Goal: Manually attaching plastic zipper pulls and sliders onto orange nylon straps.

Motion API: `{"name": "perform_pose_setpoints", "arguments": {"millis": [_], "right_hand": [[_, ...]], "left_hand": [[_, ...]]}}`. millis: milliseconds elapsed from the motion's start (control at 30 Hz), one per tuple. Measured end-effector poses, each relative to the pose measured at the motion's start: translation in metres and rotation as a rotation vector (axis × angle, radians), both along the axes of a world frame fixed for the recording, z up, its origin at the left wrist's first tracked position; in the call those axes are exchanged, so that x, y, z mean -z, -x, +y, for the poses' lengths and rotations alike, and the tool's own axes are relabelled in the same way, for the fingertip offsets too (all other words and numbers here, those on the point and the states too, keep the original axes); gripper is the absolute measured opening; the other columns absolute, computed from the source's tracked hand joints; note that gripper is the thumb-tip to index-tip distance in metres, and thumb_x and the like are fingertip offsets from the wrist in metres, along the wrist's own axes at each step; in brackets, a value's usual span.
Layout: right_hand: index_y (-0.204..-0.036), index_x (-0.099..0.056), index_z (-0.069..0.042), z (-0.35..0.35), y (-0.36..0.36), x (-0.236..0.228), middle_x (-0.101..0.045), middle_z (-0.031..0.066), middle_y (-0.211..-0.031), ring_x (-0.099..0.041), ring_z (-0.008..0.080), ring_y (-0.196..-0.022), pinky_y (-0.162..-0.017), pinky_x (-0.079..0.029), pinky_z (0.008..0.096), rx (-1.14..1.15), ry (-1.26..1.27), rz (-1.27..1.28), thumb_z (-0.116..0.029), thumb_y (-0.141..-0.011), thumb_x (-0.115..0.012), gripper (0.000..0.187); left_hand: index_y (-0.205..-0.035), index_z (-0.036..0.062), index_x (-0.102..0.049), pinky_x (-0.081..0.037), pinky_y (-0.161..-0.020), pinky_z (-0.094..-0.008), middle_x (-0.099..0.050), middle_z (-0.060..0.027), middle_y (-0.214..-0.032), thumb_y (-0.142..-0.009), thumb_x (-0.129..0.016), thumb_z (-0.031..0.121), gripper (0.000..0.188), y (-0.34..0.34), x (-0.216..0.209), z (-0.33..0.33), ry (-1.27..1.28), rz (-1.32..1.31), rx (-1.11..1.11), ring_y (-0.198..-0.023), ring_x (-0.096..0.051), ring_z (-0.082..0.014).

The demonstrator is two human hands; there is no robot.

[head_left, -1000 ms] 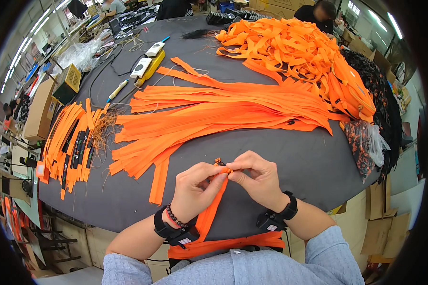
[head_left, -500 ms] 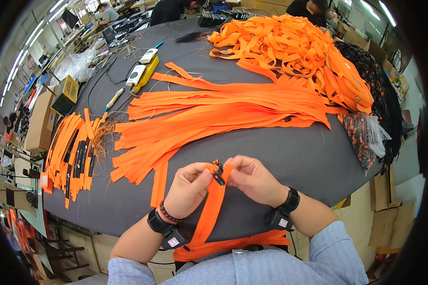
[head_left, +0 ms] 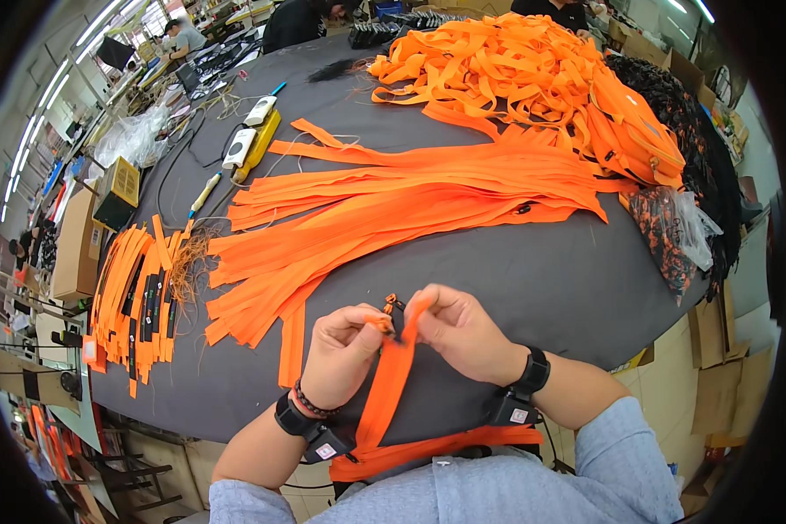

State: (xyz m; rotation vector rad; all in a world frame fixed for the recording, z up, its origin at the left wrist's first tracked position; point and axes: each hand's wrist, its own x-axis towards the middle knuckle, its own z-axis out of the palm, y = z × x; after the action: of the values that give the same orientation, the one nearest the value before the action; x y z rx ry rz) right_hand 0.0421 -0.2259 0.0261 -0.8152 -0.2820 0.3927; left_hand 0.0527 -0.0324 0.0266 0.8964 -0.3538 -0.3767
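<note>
We work at a broad table [head_left: 533, 284] with a dark grey top; its edges appear curved in the wide view. Overhead, we note rows of white tube lights [head_left: 54, 102] receding beyond the left edge, with a further light [head_left: 706, 10] past the far right corner. A dark square panel [head_left: 115, 52] hangs beyond the far left corner. A brown carton [head_left: 75, 253] stands just beyond the left edge; a dark-framed stand [head_left: 131, 480] sits below the near left corner. Past the right edge, we see pale tiled floor [head_left: 662, 390], upright cardboard sheets [head_left: 729, 397] and a pale surface [head_left: 751, 293], possibly wall.
</note>
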Motion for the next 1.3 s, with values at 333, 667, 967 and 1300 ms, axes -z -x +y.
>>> {"name": "perform_pose_setpoints", "arguments": {"millis": [333,667,967,1300], "right_hand": [[-0.098,-0.051,-0.005,-0.008,0.001,-0.019,-0.058,0.0039,-0.090,-0.056,0.0094,-0.081,-0.074,-0.047,0.0259,0.062,0.134,-0.061,-0.015,-0.099,-0.051,0.011],[-0.098,-0.051,0.000,0.003,0.018,-0.020,-0.059,0.0038,-0.088,-0.055,0.0069,-0.079,-0.070,-0.047,0.0220,0.195,0.352,-0.290,-0.010,-0.096,-0.055,0.011],[-0.099,-0.051,0.002,0.001,0.018,-0.020,-0.061,0.0063,-0.091,-0.061,0.0098,-0.085,-0.076,-0.051,0.0251,0.197,0.405,-0.313,-0.008,-0.096,-0.056,0.012],[-0.113,-0.055,0.000,0.009,0.013,-0.016,-0.060,0.0065,-0.095,-0.059,0.0100,-0.081,-0.074,-0.050,0.0240,0.418,0.414,-0.476,-0.005,-0.092,-0.061,0.023]], "left_hand": [[-0.108,0.0056,-0.062,-0.051,-0.083,-0.0324,-0.062,-0.0074,-0.097,-0.092,-0.060,0.008,0.016,-0.003,0.003,0.002,0.244,0.123,0.151,-0.090,-0.060,-0.0185],[-0.106,0.0018,-0.062,-0.053,-0.082,-0.0345,-0.063,-0.0092,-0.103,-0.096,-0.053,0.007,0.014,0.002,0.000,-0.002,0.158,0.146,0.120,-0.091,-0.062,-0.0172],[-0.104,-0.0003,-0.062,-0.053,-0.082,-0.0351,-0.064,-0.0110,-0.100,-0.096,-0.054,0.006,0.014,0.002,-0.007,-0.003,0.131,0.180,0.149,-0.089,-0.063,-0.0181],[-0.102,-0.0037,-0.065,-0.048,-0.076,-0.0218,-0.064,-0.0055,-0.097,-0.093,-0.058,0.001,0.013,0.005,-0.009,-0.005,-0.130,-0.003,-0.002,-0.085,-0.058,-0.0077]]}}
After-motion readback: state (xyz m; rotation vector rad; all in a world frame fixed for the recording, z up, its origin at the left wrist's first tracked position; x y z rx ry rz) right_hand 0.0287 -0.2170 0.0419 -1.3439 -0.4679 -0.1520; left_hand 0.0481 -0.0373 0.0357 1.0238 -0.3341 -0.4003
